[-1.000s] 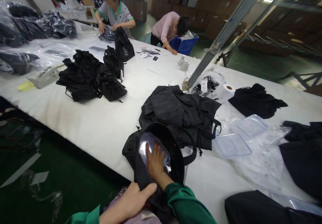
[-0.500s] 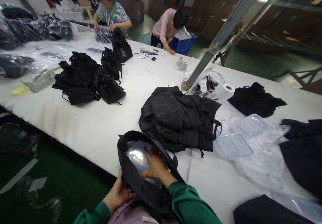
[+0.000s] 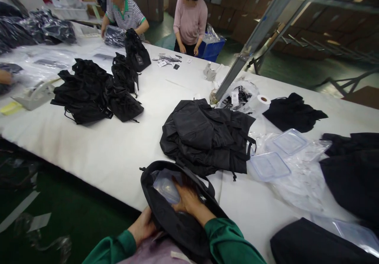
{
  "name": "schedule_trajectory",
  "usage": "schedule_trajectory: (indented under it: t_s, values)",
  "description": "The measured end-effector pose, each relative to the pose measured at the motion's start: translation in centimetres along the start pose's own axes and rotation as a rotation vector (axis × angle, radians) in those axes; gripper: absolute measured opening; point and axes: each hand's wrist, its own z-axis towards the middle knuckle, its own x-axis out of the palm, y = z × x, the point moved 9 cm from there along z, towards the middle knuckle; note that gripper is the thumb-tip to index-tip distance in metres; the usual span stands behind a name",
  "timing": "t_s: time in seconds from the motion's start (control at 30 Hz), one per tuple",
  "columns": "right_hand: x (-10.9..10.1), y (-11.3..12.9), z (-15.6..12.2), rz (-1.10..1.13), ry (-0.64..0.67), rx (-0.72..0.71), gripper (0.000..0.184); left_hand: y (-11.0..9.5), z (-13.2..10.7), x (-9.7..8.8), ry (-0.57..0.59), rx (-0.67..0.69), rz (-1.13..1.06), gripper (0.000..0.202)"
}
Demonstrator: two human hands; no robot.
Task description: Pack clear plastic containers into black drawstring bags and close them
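Note:
A black fabric bag [image 3: 160,212] is held at the near table edge, its wide mouth facing up. My left hand [image 3: 144,227] grips the bag's left side from outside, fingers partly hidden behind the cloth. Inside the mouth, my right hand [image 3: 189,200] has its fingers spread against a clear plastic container [image 3: 167,187]; the fingertips are in shadow. Just beyond lies a flat pile of black bags [image 3: 204,133] with cords and straps. Clear plastic lids [image 3: 271,166] rest to the right on crumpled plastic film [image 3: 302,189].
Black drawstring bags [image 3: 85,94] stand at the left. A slanted metal post [image 3: 245,50] rises beyond the pile, near a label roll [image 3: 262,104] and a bag of tags [image 3: 237,96]. Two people [image 3: 191,19] are across the white table [image 3: 118,149]; another hand [image 3: 5,77] shows at far left.
The camera view has shifted slightly. The person in pink has straightened up from bending over. My hands stay on and inside the bag, with the right hand still at the container.

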Motion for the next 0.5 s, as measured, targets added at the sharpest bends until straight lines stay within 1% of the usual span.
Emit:
schedule_trajectory:
  t_s: [0.07, 0.1, 0.17, 0.2, 0.23, 0.27, 0.3, 0.37, 0.4, 0.47, 0.5]
  values:
    - [0.0, -0.2, -0.4, 0.049, -0.007, 0.005, 0.114, 0.2, 0.4, -2.3, -0.082, -0.073, -0.153, 0.048]
    - [-0.1, -0.2, -0.6, 0.073, -0.016, 0.007, 0.112, -0.2, 0.4, -3.7, -0.144, -0.08, -0.208, 0.047]
    - [-0.4, -0.2, -1.0, 0.112, -0.046, 0.004, 0.106, -2.2, 0.2, -6.5, -0.283, -0.02, -0.208, 0.046]
    - [-0.5, -0.1, -1.2, 0.127, -0.062, 0.0, 0.104, -3.7, -0.1, -7.4, -0.334, 0.03, -0.167, 0.046]
    - [-0.7, 0.0, -1.2, 0.139, -0.073, -0.004, 0.102, -5.5, -0.3, -8.0, -0.371, 0.092, -0.107, 0.048]
    - [-0.8, 0.1, -1.2, 0.148, -0.079, -0.004, 0.1, -7.6, -0.6, -8.2, -0.382, 0.162, -0.037, 0.052]
    - [-0.9, 0.2, -1.2, 0.157, -0.082, -0.001, 0.1, -9.6, -0.9, -7.7, -0.364, 0.23, 0.03, 0.057]
    - [-1.1, 0.4, -1.1, 0.165, -0.071, 0.002, 0.101, -13.3, -1.8, -6.1, -0.301, 0.364, 0.14, 0.067]
    - [-1.3, 0.6, -1.3, 0.165, -0.061, 0.003, 0.101, -15.0, -2.7, -5.5, -0.314, 0.44, 0.189, 0.068]
    - [-2.2, 1.1, -2.5, 0.166, -0.046, 0.001, 0.095, -17.9, -5.8, -5.0, -0.442, 0.602, 0.289, 0.06]
    - [-3.0, 1.5, -3.6, 0.184, -0.048, -0.016, 0.086, -19.0, -7.9, -4.8, -0.522, 0.679, 0.349, 0.053]
